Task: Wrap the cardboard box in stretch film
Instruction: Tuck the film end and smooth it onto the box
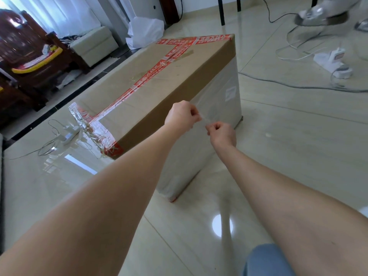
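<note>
1. Nearest me, one knee in blue cloth (264, 259) is showing at the bottom edge, above the tiled floor (298, 156).
2. My left hand (182, 116) and right hand (222, 134) are both reaching forward, each grip closing narrowly. Both are pinching one twisted strand of stretch film (203, 118), which is pulling taut between them.
3. Just beyond, the cardboard box (159, 82) is standing on the floor. Film is covering its long side, and a bare cardboard band is running along the upper edge. More film is crinkling over the near-left top corner, across the red tape (139, 84).
4. I am judging the risks. The thin strand is likely to snap unevenly or slip from either pinch, and the loose tail could then peel off the side.
5. Farther out, a cable (298, 86) is trailing across the floor and could catch a foot while circling.
6. I am counting one box, two hands, one power strip (328, 58) on the right, a second power strip (67, 135) on the left, and one white bag (145, 32).
</note>
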`<state>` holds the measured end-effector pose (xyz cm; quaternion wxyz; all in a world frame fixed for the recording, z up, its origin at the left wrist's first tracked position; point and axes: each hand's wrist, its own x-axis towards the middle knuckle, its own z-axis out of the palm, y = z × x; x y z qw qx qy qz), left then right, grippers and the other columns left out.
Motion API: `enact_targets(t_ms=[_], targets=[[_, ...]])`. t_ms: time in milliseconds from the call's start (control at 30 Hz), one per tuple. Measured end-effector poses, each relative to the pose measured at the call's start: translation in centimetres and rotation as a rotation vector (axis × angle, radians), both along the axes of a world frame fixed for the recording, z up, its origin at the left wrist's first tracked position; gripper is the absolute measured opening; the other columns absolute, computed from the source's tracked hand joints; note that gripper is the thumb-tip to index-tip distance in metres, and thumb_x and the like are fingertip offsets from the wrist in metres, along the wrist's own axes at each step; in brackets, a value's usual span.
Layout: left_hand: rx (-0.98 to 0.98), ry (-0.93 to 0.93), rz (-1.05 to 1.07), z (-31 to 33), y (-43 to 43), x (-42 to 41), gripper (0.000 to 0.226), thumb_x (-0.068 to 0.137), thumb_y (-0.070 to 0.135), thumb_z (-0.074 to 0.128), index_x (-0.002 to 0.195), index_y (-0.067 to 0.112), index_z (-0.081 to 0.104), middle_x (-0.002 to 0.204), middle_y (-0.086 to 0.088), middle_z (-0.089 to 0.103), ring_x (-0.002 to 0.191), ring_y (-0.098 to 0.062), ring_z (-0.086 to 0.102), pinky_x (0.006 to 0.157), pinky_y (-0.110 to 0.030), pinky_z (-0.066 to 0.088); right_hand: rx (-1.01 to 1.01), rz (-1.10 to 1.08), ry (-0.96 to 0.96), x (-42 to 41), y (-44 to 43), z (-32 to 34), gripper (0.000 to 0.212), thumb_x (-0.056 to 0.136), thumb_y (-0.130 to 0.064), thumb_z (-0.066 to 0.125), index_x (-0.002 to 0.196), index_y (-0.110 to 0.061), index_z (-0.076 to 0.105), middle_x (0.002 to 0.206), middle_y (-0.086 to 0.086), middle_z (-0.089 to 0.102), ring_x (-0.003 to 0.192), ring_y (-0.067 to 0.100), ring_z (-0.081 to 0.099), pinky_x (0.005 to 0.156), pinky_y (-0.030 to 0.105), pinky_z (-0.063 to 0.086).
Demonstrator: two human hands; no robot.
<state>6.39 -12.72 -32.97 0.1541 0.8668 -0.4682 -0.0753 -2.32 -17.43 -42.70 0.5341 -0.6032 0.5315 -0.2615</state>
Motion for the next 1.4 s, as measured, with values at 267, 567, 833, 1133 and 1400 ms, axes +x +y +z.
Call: enact_targets(t_ms=[267, 567, 833, 1133, 1400], targets=[[0.038, -0.132, -0.051, 0.8, -1.7, 0.5, 0.014, 0.084, 0.031, 0.070, 0.084, 0.017, 0.067, 0.080, 0.001, 0.062, 0.077, -0.018, 0.059, 0.063, -0.028, 0.047, 0.019, 0.016, -0.006, -0.1, -0.4, 0.0, 0.019, 0.089, -0.032, 0.059, 0.076, -0.021, 0.065, 0.094, 0.006, 0.073, 0.095, 0.027, 0.065, 0.081, 0.034, 0.050], [0.091, -0.027, -0.154, 0.0, -3.4, 0.3, 0.008, 0.086, 0.007, 0.059, 0.086, 0.007, 0.067, 0.077, -0.004, 0.067, 0.067, -0.021, 0.066, 0.067, -0.035, 0.060, 0.037, 0.014, -0.049, -0.7, -1.1, -1.0, 0.020, 0.090, -0.025, 0.057, 0.075, -0.021, 0.069, 0.088, 0.003, 0.075, 0.078, 0.016, 0.060, 0.078, 0.032, 0.050], [0.343, -0.014, -0.261, 1.1, -4.4, 0.8, 0.019, 0.078, 0.017, 0.078, 0.093, 0.007, 0.071, 0.083, -0.003, 0.066, 0.066, -0.014, 0.063, 0.056, -0.020, 0.054, 0.026, 0.020, -0.006, -1.3, -1.3, -1.5, 0.026, 0.090, -0.029, 0.058, 0.066, -0.022, 0.063, 0.078, -0.002, 0.069, 0.076, 0.014, 0.058, 0.071, 0.027, 0.044], [0.363, -0.226, -0.350, 0.2, -4.9, 0.3, 0.008, 0.088, 0.010, 0.061, 0.089, 0.016, 0.066, 0.093, -0.005, 0.069, 0.088, -0.025, 0.066, 0.076, -0.034, 0.054, 0.054, 0.074, -0.045, -1.5, -1.3, -0.7, 0.018, 0.093, -0.019, 0.056, 0.089, -0.012, 0.072, 0.078, 0.002, 0.066, 0.077, 0.015, 0.056, 0.059, 0.024, 0.040], [0.303, -0.215, -0.381, -0.6, -5.4, 2.0, 0.008, 0.086, 0.015, 0.068, 0.079, 0.012, 0.066, 0.065, 0.000, 0.062, 0.055, -0.013, 0.059, 0.066, -0.030, 0.055, 0.015, -0.033, 0.015, -0.3, -1.3, -2.0, 0.020, 0.093, -0.025, 0.055, 0.078, -0.024, 0.068, 0.080, -0.001, 0.069, 0.079, 0.014, 0.059, 0.068, 0.024, 0.041]])
